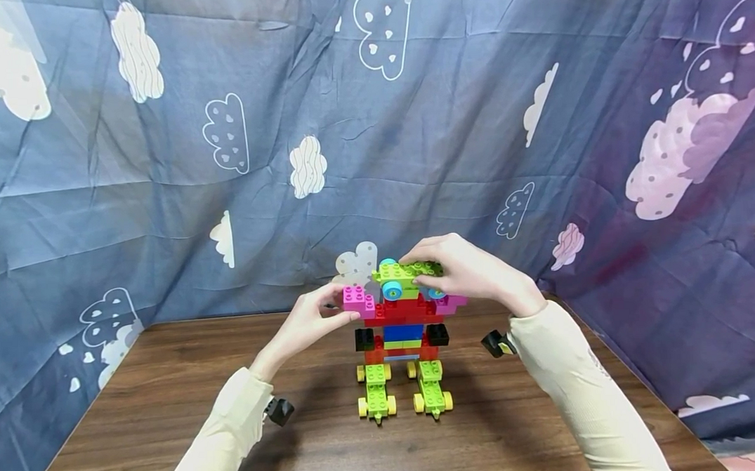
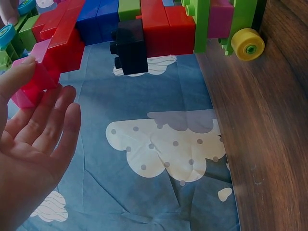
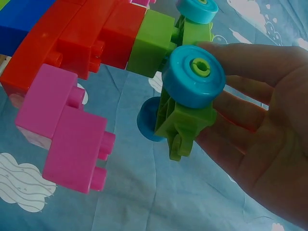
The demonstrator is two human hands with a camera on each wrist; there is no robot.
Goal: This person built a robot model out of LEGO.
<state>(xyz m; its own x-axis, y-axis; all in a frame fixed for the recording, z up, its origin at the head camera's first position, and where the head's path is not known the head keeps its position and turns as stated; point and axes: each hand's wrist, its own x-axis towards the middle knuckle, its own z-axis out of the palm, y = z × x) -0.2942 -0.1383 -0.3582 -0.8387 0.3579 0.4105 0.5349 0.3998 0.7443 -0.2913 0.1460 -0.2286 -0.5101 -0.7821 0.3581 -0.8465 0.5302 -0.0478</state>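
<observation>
A toy-brick figure stands upright on the table, with red bricks (image 1: 401,309) and a blue brick (image 1: 403,333) in its body and a black brick (image 1: 365,340) on one side. My left hand (image 1: 307,319) pinches the stepped pink bricks (image 1: 355,300) at its left shoulder, thumb in front and fingers behind. Across the top lies a lime-green wheeled base (image 3: 185,118) with blue wheels (image 3: 192,77); my right hand (image 1: 464,265) grips its right part. Pink bricks (image 3: 72,144) on the right shoulder are untouched. In the head view the right hand partly covers the base.
Two lime-green wheeled bases with yellow wheels form the figure's feet (image 1: 377,398). They stand on a brown wooden table (image 1: 218,355). Behind and to the right hangs a blue cloth (image 1: 275,219) with cloud prints. A small black device (image 1: 279,411) sits at each wrist.
</observation>
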